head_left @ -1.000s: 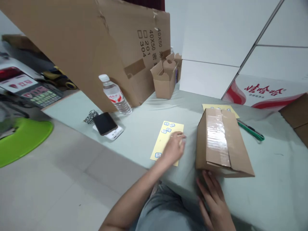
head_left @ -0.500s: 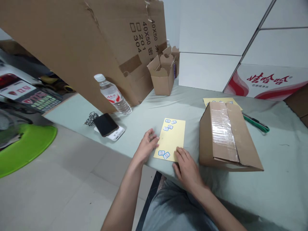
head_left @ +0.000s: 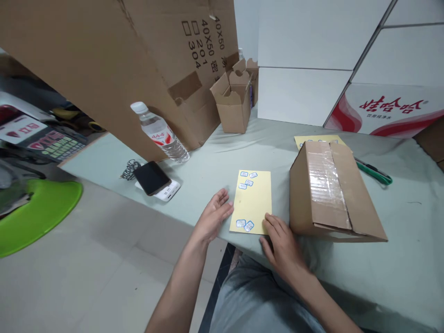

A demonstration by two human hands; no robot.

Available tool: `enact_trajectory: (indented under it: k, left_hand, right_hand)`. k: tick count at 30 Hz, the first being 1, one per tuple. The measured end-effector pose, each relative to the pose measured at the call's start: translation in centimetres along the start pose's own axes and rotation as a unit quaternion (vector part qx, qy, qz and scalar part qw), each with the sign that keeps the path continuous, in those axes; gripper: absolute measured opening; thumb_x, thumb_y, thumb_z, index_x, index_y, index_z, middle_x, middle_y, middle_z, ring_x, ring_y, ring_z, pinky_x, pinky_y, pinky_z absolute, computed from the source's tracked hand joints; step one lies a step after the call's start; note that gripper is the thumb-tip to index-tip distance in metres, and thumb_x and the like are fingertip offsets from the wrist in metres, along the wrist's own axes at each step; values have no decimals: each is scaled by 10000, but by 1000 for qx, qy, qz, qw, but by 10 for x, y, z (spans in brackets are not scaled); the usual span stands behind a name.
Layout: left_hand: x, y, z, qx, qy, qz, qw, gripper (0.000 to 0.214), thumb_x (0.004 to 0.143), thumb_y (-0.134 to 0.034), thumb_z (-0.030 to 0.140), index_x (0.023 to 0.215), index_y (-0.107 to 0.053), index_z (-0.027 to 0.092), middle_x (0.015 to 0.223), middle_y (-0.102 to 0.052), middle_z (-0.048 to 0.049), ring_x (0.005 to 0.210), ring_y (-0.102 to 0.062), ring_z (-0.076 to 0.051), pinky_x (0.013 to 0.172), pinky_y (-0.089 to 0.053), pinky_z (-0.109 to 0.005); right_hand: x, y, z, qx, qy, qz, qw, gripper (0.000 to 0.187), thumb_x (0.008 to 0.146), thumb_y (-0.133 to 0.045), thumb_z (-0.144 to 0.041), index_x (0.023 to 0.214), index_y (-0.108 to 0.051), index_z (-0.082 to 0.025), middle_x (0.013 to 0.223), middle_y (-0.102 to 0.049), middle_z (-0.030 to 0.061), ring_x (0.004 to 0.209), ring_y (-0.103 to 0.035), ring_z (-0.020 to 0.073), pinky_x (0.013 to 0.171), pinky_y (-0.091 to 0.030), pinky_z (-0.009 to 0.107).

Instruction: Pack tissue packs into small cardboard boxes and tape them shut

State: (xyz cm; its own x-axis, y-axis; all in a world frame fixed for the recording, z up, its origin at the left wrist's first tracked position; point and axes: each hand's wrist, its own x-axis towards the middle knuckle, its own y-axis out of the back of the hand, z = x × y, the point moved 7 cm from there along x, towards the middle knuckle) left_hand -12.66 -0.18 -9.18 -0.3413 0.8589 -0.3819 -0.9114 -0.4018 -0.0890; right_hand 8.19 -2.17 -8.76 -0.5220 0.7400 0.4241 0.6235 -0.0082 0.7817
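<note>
Your left hand (head_left: 215, 215) lies open, fingertips just beside the yellow sheet (head_left: 253, 201). Your right hand (head_left: 282, 247) lies open, fingers at the sheet's lower right corner, grasping nothing. The sheet, bearing stickers (head_left: 249, 182), lies flat near the front edge of the table (head_left: 391, 217), between your hands. A taped carton (head_left: 328, 192) stands just right of it; a green cutter (head_left: 373, 170) lies beyond.

Sheet of paper (head_left: 251, 203), centre of frame: yellow, matt, smooth. Box (head_left: 301, 199), right of centre: rough brown cardboard, with glossy clear tape (head_left: 328, 185) along its top. Bottle (head_left: 161, 138), left of centre: clear, shiny plastic. Phone (head_left: 151, 178): glossy black face. Table cover (head_left: 398, 240): matt, pale green cloth, creased near the back. Lower left, curved piece (head_left: 34, 217): smooth, bright green plastic.
</note>
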Motion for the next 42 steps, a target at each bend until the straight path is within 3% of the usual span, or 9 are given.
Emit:
enact_trajectory:
  k: [4,7,10,17,27,33,37,40,42]
  left_hand:
    - [-5,-6,-4,26,19,-41,999,648,753,-719,340,1337,-501,163,1438,-507,-181,1209,-582,-252,809,-553,-299]
    - [-19,-25,-16,74,62,-136,986,471,658,-796,375,1022,-698,93,984,-745,-165,783,-698,-229,617,-522,-286]
    - [-35,-40,-27,110,79,-195,971,299,634,-799,353,774,-724,100,716,-738,-104,598,-650,-183,517,-433,-246]
    - [-44,-55,-24,107,31,-212,971,168,711,-681,311,727,-680,144,661,-685,-15,619,-593,-137,601,-451,-237]
    - [-50,-66,-25,129,0,-215,968,302,707,-681,420,816,-674,139,839,-721,-64,790,-637,-194,782,-518,-318]
    - [-38,-52,-24,208,-9,-144,967,273,693,-646,433,712,-620,162,662,-665,-45,640,-619,-201,638,-506,-314]
    - [-26,-27,-10,277,-58,-4,959,504,686,-682,454,1086,-577,166,999,-671,-109,939,-627,-295,826,-490,-407]
    - [-42,-17,16,330,-174,151,915,630,702,-690,469,1225,-495,174,1112,-566,-128,1000,-566,-303,871,-462,-445]
    - [-64,-37,31,331,-275,135,893,301,796,-619,430,997,-601,208,958,-574,-79,872,-570,-245,783,-482,-373]
  right_hand:
    - [-2,1,1,11,-7,11,1000,341,906,-501,-155,1236,-575,-110,1272,-625,185,1190,-571,314,964,-536,505]
    - [-2,2,1,25,-10,18,999,344,902,-500,-143,1236,-569,-95,1264,-625,193,1191,-568,310,961,-537,508]
    - [-3,6,1,43,-13,26,999,328,904,-516,-156,1221,-572,-99,1249,-630,196,1189,-570,300,958,-538,501]
    - [3,25,-11,151,-9,64,986,215,926,-535,-160,1115,-634,-190,1111,-683,114,1067,-630,221,916,-542,401]
    - [12,36,-14,187,-36,108,976,72,916,-598,-169,900,-662,-198,890,-716,55,856,-664,177,780,-544,321]
    - [4,57,-14,188,-51,204,959,125,914,-521,-112,845,-590,-191,824,-635,52,786,-644,157,692,-540,273]
    - [-10,84,-22,181,-17,224,957,122,878,-540,-89,860,-579,-203,722,-596,10,622,-597,119,559,-503,215]
    - [-25,106,-23,136,-1,237,962,168,846,-562,-46,909,-589,-199,684,-588,5,589,-575,116,521,-488,204]
    - [-33,117,-21,82,3,248,965,186,841,-571,-31,926,-584,-196,672,-588,5,590,-573,122,526,-491,211]
